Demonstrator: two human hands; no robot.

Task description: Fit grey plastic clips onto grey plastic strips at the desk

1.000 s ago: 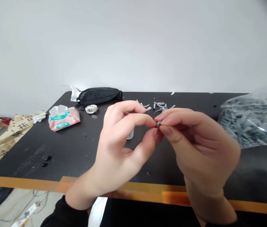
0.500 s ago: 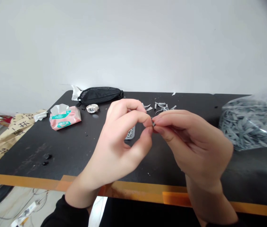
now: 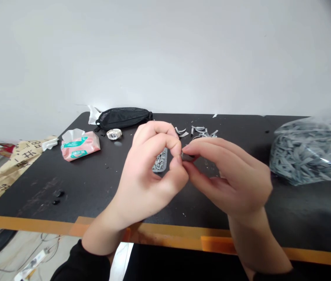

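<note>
I see a black table (image 3: pixel 66 183) with an orange front edge running across the bottom of the frame, set against a plain pale wall that fills the upper half. The table's left corner is rounded; past it, at lower left, lies printed brown paper (image 3: pixel 4 164). Bare tabletop lies at lower left of the surface and at right below the bag.

At far right a clear plastic bag (image 3: pixel 312 150) holds a heap of grey strips. Behind the hands, at centre, a small clear tray (image 3: pixel 159 162) holds tiny metal parts. Loose grey strips (image 3: pixel 199 130) lie just above the hands. At upper left sit a black mesh pouch (image 3: pixel 123 117), a white watch (image 3: pixel 114 134) and a pink tissue pack (image 3: pixel 80 145).

My left hand (image 3: pixel 150 175) is curled, thumb and forefinger pinched together. My right hand (image 3: pixel 226 175) pinches a small dark piece (image 3: pixel 186 157) at centre frame, its fingertips touching the left's.
</note>
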